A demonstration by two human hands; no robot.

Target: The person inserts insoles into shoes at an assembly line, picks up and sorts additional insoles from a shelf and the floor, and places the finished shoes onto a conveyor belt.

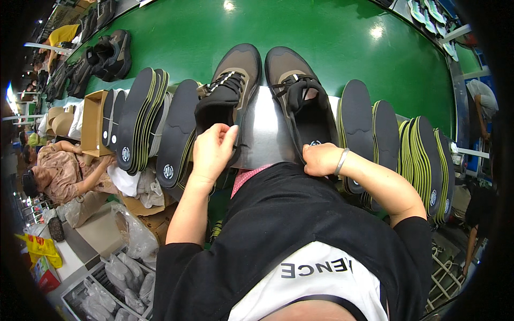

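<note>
Two brown-and-black lace-up shoes stand side by side before me, toes pointing away. Over the heel opening of the left shoe [230, 88] is my left hand [211, 152], its thumb and fingers pinched together; what they grip, if anything, is hidden. My right hand [323, 159], with a silver bangle at the wrist, is closed on the heel collar of the right shoe [293, 69]. Inside that shoe lies a dark insole [312, 125] with a pale round mark at its heel, partly covered by my fingers. A shiny metal plate [259, 134] shows between the shoes.
Stacks of black insoles with lime-green edges flank the shoes, left [142, 117] and right [423, 160]. More dark shoes [112, 56] stand far left on the green surface [321, 27]. At left are a person [69, 168], an open cardboard box [93, 123] and a crate of grey bundles [115, 283].
</note>
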